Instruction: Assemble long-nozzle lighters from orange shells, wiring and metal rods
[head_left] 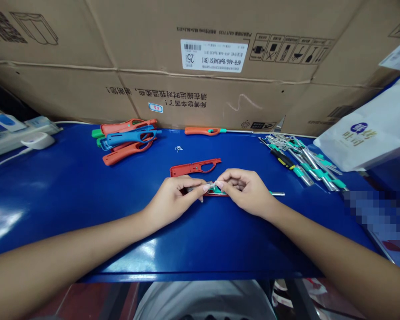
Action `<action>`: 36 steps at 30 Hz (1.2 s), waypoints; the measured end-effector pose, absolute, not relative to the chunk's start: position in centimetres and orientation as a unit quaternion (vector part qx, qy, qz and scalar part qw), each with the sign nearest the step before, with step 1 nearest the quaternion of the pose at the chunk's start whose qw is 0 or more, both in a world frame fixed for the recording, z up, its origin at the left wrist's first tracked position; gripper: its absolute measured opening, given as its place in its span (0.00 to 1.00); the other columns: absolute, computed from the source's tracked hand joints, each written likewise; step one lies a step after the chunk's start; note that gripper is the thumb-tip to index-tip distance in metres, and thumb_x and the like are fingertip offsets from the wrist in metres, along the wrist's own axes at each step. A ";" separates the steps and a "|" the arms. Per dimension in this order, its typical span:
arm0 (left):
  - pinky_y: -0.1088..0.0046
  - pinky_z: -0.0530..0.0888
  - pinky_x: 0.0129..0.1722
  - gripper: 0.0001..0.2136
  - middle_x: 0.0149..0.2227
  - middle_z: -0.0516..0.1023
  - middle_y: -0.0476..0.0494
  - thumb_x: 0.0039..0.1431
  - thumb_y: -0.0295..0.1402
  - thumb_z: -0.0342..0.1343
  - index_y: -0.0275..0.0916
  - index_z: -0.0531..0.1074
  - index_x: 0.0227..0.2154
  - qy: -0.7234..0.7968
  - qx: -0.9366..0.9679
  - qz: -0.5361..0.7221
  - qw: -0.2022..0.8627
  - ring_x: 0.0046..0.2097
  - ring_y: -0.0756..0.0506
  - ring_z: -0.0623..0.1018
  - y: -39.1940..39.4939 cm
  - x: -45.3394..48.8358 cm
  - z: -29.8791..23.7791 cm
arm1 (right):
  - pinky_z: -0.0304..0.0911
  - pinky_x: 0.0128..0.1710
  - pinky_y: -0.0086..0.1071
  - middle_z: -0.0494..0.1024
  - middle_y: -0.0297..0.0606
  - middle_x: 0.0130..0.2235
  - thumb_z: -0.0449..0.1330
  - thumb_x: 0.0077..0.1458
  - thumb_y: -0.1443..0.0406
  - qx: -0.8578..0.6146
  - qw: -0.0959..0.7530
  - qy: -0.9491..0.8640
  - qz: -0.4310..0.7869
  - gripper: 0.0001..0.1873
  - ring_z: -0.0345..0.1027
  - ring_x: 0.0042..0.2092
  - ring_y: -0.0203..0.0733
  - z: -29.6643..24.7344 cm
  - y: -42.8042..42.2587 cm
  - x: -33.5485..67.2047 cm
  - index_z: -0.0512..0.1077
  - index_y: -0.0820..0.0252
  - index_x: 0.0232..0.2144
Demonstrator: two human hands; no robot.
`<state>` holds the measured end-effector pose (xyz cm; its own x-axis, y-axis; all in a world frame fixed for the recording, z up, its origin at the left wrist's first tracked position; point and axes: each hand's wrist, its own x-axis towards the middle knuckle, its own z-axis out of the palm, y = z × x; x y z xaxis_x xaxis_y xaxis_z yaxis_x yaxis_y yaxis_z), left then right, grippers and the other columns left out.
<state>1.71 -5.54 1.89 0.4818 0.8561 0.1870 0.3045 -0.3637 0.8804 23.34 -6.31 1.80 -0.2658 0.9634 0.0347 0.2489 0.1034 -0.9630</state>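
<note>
My left hand (pixel 176 193) is closed, thumb and forefinger pinching a small clear-grey part, possibly a lighter's fuel tank, mostly hidden by the fingers. Against its right end my right hand (pixel 245 189) pinches something small and whitish, too small to name. Just beneath both hands lies a red lighter shell half with a green trigger (pixel 216 190); its metal tube (pixel 278 194) sticks out to the right past my right hand. Behind them rests another red shell half (pixel 195 168), hollow side up. Farther back is an orange lighter with a metal tube (pixel 203 131).
Orange, blue and green lighter shells (pixel 130 138) are piled at back left. Tiny metal screws (pixel 179 149) lie mid-table. At right are several metal tubes with green parts (pixel 313 166), a black-yellow screwdriver (pixel 282 158) and a white paper bag (pixel 363 129). A cardboard box (pixel 146 44) walls the back.
</note>
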 end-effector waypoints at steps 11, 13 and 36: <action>0.75 0.73 0.40 0.10 0.37 0.82 0.48 0.68 0.37 0.57 0.42 0.82 0.43 0.349 0.811 0.312 0.351 0.39 0.49 0.79 -4.7 0.6 1.7 | 0.54 0.24 0.27 0.71 0.32 0.27 0.60 0.61 0.61 -0.446 0.362 -0.739 0.352 0.09 0.57 0.25 0.31 1.7 -6.0 24.1 0.76 0.61 0.33; 0.74 0.73 0.41 0.10 0.37 0.78 0.47 0.69 0.36 0.57 0.42 0.82 0.45 0.333 0.842 0.305 0.295 0.39 0.49 0.78 -4.4 0.2 1.9 | 0.55 0.24 0.27 0.72 0.33 0.30 0.60 0.62 0.63 -0.428 0.352 -0.769 0.318 0.08 0.59 0.26 0.31 1.9 -5.8 24.6 0.76 0.61 0.35; 0.66 0.70 0.43 0.08 0.39 0.80 0.43 0.69 0.36 0.56 0.38 0.77 0.40 0.289 0.917 0.237 0.141 0.41 0.44 0.74 -3.3 -0.5 2.3 | 0.65 0.41 0.33 0.76 0.40 0.45 0.59 0.65 0.64 -0.404 0.141 -0.884 0.186 0.16 0.71 0.41 0.41 3.2 -5.8 26.5 0.73 0.55 0.54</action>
